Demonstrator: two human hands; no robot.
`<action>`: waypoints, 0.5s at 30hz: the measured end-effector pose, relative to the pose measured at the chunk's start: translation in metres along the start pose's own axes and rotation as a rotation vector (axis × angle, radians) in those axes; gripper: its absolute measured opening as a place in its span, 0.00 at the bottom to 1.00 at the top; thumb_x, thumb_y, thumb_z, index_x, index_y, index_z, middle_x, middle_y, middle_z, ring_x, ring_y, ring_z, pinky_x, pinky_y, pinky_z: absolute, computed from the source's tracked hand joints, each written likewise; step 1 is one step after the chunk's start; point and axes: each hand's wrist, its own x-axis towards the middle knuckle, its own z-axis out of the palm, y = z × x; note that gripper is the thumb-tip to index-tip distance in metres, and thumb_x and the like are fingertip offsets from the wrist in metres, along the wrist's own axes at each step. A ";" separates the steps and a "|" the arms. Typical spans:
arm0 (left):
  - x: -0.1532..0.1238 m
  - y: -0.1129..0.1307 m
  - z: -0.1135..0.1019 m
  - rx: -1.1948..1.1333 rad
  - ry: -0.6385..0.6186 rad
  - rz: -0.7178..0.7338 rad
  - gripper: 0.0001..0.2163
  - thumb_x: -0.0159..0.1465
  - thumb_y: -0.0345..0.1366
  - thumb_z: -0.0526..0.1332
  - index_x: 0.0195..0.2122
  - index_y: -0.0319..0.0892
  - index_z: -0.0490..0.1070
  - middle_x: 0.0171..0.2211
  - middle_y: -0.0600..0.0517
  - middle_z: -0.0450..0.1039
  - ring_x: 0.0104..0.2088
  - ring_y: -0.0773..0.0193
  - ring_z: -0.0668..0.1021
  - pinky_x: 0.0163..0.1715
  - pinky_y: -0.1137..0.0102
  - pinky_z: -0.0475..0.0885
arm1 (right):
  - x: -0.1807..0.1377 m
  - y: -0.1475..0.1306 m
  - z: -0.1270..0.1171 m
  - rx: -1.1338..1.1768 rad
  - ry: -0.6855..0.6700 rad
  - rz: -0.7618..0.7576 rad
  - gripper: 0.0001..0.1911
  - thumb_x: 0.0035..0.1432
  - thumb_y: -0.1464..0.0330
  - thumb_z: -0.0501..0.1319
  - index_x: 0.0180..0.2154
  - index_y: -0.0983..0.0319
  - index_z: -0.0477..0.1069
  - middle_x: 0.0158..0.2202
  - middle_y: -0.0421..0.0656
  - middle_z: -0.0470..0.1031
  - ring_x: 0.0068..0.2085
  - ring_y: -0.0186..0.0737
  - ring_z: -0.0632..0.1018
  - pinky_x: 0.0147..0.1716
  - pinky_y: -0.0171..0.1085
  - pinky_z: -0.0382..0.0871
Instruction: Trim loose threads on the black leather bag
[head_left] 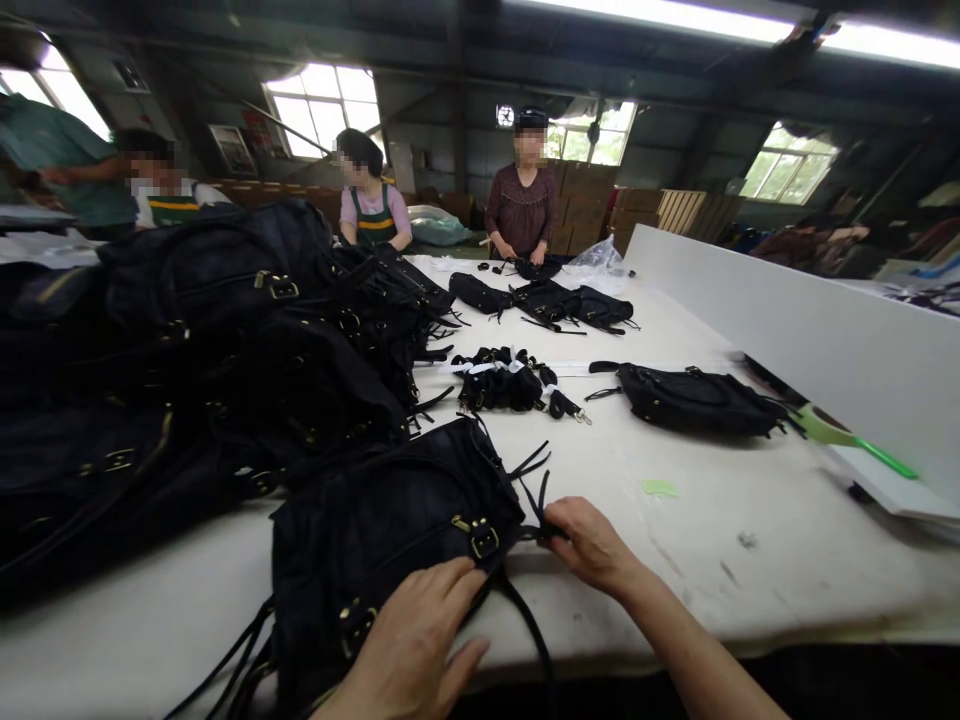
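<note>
A black handbag [405, 490] with brass buckles and thin ties lies flat on the table in front of me. My left hand [420, 630] rests over the bag's near side, fingers stretched out and thumb apart. At the bag's right end, my right hand [589, 540] pinches a black strap [536, 532] between thumb and fingers. Loose tie ends stick up just above that grip. A longer black strap [532, 630] curves down past the table's front edge. Part of the bag is hidden under my left hand.
A big pile of black bags [225, 340] covers the left side. Coiled straps with clips [499, 382] lie mid-table, another black bag [697, 400] to the right. A white panel [795, 320] borders the right edge. A co-worker [525, 205] stands at the far end; others are behind the pile.
</note>
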 end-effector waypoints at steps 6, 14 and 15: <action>0.095 0.046 0.015 -0.223 0.042 -0.156 0.25 0.63 0.44 0.57 0.59 0.42 0.58 0.57 0.45 0.66 0.55 0.58 0.71 0.54 0.65 0.69 | -0.012 -0.009 -0.015 0.087 0.085 -0.074 0.12 0.60 0.75 0.54 0.43 0.57 0.70 0.40 0.43 0.75 0.42 0.41 0.75 0.40 0.37 0.68; 0.106 0.051 0.035 0.007 0.124 -0.023 0.08 0.66 0.32 0.52 0.37 0.43 0.71 0.36 0.50 0.73 0.38 0.58 0.74 0.36 0.65 0.70 | -0.015 0.003 -0.006 0.224 0.110 0.116 0.10 0.56 0.72 0.57 0.42 0.60 0.68 0.35 0.43 0.76 0.37 0.42 0.76 0.38 0.39 0.70; 0.102 0.051 0.037 0.051 0.126 0.000 0.09 0.67 0.31 0.51 0.36 0.42 0.71 0.35 0.49 0.72 0.37 0.58 0.74 0.35 0.64 0.69 | -0.014 0.004 -0.007 0.253 0.082 0.134 0.13 0.55 0.73 0.58 0.44 0.60 0.68 0.36 0.43 0.76 0.37 0.42 0.76 0.39 0.40 0.70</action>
